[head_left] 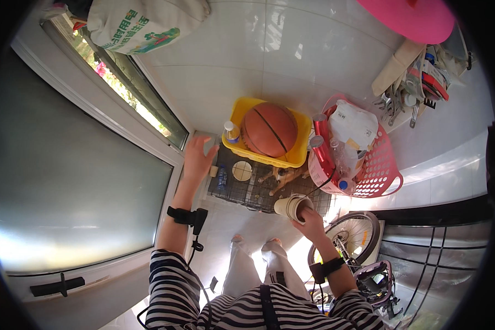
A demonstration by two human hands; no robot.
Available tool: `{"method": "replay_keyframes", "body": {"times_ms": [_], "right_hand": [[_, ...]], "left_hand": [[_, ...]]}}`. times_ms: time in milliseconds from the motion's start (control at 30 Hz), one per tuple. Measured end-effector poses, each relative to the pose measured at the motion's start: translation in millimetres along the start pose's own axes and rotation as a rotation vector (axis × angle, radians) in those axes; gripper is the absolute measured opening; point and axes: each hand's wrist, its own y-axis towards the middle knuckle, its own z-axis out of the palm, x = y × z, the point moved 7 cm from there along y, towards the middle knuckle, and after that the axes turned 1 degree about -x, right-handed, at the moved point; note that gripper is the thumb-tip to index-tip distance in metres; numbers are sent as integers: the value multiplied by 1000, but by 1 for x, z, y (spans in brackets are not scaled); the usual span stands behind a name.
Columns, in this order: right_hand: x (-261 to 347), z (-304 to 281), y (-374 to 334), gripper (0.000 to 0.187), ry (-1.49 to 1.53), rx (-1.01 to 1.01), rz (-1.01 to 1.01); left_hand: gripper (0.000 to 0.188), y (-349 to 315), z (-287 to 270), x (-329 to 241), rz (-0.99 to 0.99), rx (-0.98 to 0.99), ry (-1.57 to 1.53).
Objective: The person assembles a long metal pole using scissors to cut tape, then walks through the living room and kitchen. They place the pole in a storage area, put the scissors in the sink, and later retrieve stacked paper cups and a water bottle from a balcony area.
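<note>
My right hand (pixel 312 224) is closed on the rim of a small stack of beige cups (pixel 285 207), tipped on its side with the mouths toward me. My left hand (pixel 199 159) is raised on the left near the door frame, fingers apart and holding nothing. Just right of it stands a yellow basket (pixel 292 160) holding an orange basketball (pixel 269 130) and a clear bottle with a white cap (pixel 231 132). Below the basket is a wire cage (pixel 236 197), and a brown dog (pixel 283 176) lies in it, partly hidden.
A pink perforated basket (pixel 380 165) with red cylinders (pixel 322 154), plastic bottles and a white package stands at right. Behind my right arm is a bicycle wheel (pixel 363 242). A frosted door (pixel 77 176) fills the left. Tools (pixel 393 104) and a printed bag (pixel 143 25) are farther off.
</note>
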Motion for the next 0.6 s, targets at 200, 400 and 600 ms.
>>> {"method": "replay_keyframes", "body": {"times_ms": [200, 400, 600], "right_hand": [[26, -6, 8, 27, -8, -50, -145], [32, -11, -1, 27, -59, -89, -147], [39, 2, -6, 30, 140, 46, -70]], "left_hand": [[39, -25, 48, 19, -158, 20, -96], [45, -41, 99, -2, -272, 186, -409], [71, -164, 96, -121, 156, 570, -355]]}}
